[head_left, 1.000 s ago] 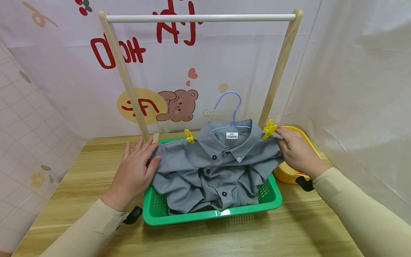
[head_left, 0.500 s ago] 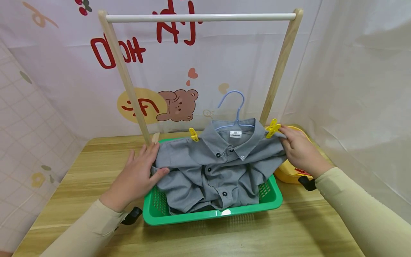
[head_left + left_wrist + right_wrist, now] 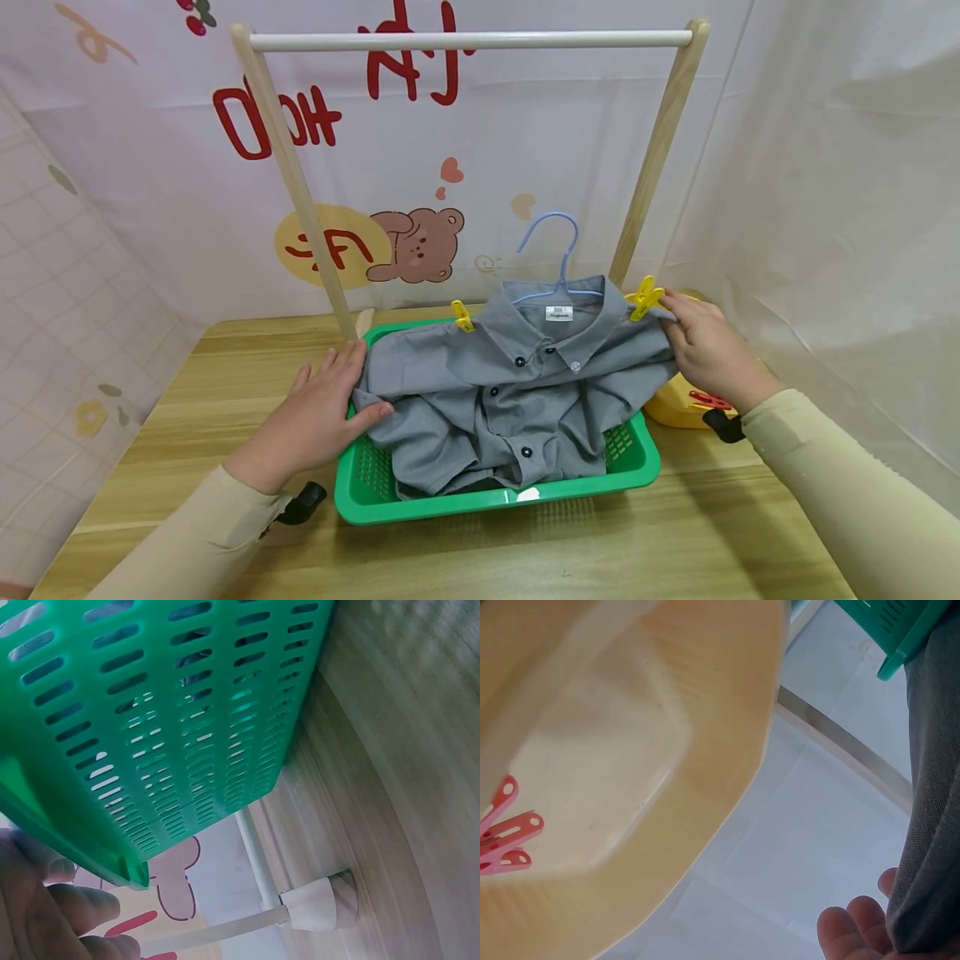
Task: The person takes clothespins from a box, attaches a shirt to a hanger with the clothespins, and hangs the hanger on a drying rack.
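"Where's the grey shirt [image 3: 442, 371]?"

"Middle of the frame, heaped in the green basket [image 3: 480, 502], collar uppermost and buttons facing the camera. Its shoulders spread across the basket toward both sides."

"And the left hand [image 3: 318, 417]?"

"Left of centre. The hand is spread fairly wide, fingers long and straight, with the thumb lying on the sleeve at the basket's left end. In the left wrist view only some fingers show, at lower left near the rim, so I can't say how firmly they touch it."

"The right hand [image 3: 712, 350]?"

"Right of centre, narrow, pinching the other sleeve. The right wrist view has its fingertips at the cloth, lower right."

"Anything in the collar?"

"A blue hanger [image 3: 568, 260]. Its hook stands above the neck, and its arms go down inside the shirt. A yellow clip [image 3: 463, 317] grips the shoulder left of the collar, and a second clip [image 3: 645, 300] sits on the right, just beside the fingers."

"What's around them?"

"A yellow bin [image 3: 667, 407] behind the right hand, with red clips [image 3: 708, 400] in it. A wooden rack [image 3: 296, 187] rises behind the basket, its white bar [image 3: 472, 42] across the top of the frame. Basket and bin stand on the table [image 3: 232, 375]."
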Action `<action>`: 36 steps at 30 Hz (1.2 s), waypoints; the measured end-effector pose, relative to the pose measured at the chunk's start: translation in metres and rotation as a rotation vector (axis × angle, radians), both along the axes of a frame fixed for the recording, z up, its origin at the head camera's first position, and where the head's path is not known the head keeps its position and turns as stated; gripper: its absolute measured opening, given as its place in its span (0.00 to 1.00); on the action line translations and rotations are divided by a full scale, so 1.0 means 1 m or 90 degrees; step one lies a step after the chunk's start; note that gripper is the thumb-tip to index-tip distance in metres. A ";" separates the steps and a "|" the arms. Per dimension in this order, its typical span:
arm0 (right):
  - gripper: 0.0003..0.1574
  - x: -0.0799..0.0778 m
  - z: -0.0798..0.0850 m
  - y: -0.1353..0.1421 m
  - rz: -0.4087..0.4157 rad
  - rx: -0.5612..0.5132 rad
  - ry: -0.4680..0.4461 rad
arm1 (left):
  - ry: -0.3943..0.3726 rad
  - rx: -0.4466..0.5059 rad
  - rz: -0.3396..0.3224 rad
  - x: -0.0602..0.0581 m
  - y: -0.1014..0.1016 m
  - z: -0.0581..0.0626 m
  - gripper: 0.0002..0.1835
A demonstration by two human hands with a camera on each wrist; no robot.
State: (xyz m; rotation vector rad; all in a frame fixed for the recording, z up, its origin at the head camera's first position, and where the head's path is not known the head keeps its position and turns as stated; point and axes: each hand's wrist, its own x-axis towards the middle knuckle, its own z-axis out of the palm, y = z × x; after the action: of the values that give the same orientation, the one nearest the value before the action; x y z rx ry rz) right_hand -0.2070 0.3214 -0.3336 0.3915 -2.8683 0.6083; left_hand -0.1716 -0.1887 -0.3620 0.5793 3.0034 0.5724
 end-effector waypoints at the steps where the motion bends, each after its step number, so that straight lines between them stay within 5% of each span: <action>1: 0.31 0.000 0.000 0.001 -0.001 -0.002 -0.004 | 0.000 -0.001 0.000 0.000 0.000 0.000 0.57; 21: 0.30 -0.005 -0.003 0.020 -0.029 -0.017 0.019 | -0.049 -0.039 -0.001 -0.003 -0.005 -0.001 0.52; 36: 0.30 -0.004 -0.003 0.026 -0.035 -0.012 0.040 | -0.094 0.003 -0.009 -0.003 0.007 0.003 0.40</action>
State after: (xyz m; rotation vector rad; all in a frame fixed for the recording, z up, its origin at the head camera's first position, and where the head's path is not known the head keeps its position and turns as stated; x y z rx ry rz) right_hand -0.2110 0.3479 -0.3362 0.3227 -2.8017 0.6028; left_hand -0.1744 -0.1818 -0.3586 0.5332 2.8582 0.5939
